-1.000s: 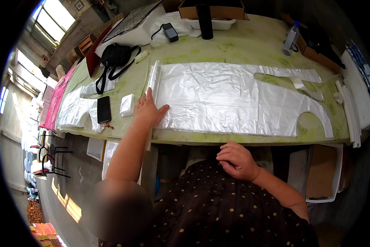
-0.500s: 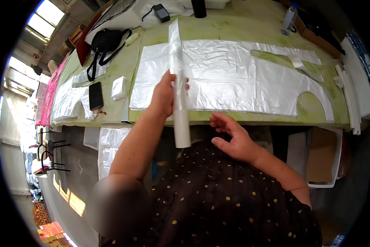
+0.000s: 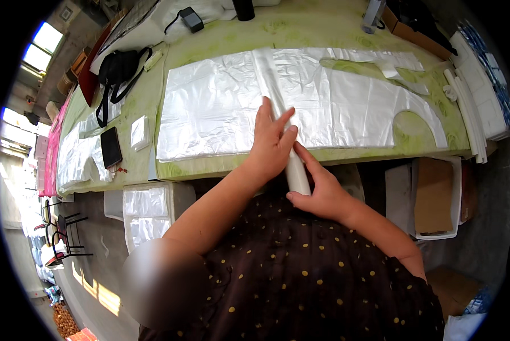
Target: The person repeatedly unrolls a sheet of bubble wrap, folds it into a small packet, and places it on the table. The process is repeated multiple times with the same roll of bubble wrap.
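A long, narrow roll of translucent plastic film (image 3: 297, 175) slants from the far side of the table toward my body. My left hand (image 3: 270, 142) lies along its middle, fingers spread and stretched out. Around the near end is my right hand (image 3: 326, 190), with the thumb on one side and the fingers on the other. Beneath the roll, shiny plastic sheets (image 3: 209, 105) are laid flat in a stack. Their right part has cut-out curves and a strap-like strip (image 3: 405, 61).
To the left lie a phone (image 3: 111, 146), a folded white packet (image 3: 140, 133) and a black bag (image 3: 118, 68). White tubes (image 3: 465, 116) rest at the right table edge. Below the table are a bin with cardboard (image 3: 434, 196) and a container of plastic packets (image 3: 145, 202).
The roll has tilted and shifted right over the sheets. My left hand has loosened from a grip to spread fingers. My right hand has come onto the near end. The view has shifted slightly.
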